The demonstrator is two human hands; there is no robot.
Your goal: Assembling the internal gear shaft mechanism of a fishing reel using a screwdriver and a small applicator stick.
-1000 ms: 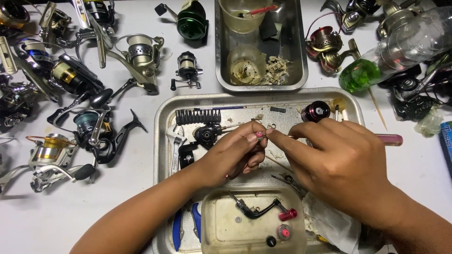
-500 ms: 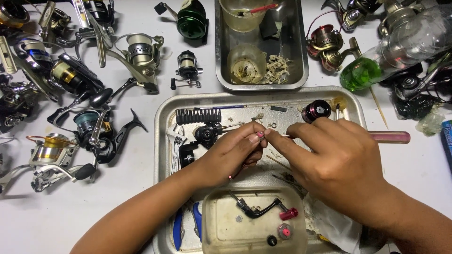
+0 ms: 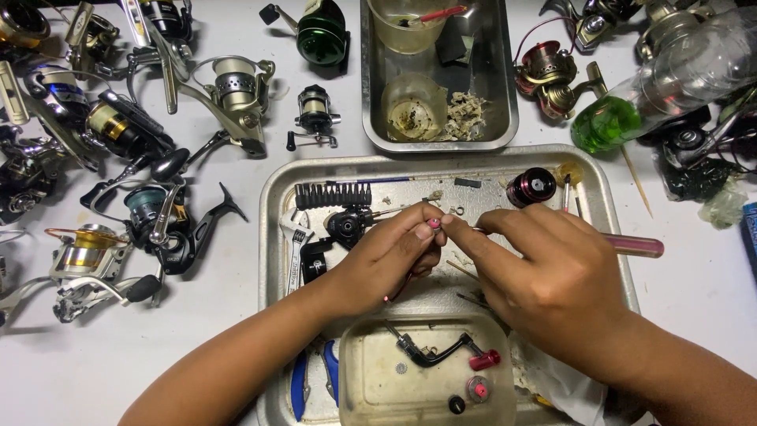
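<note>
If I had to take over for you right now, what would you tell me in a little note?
Left hand: fingertips pinch a tiny pink part over the metal tray.
Right hand: fingertips meet the left's at that part; a pink tool handle sticks out behind it.
Where things are: black reel body, bit strip and dark red spool lie in the tray; the crank handle sits in the plastic tub nearest me.
Done: the reel lies in pieces.
Left: the pieces are not yet back together; many whole reels wait on the left.
</note>
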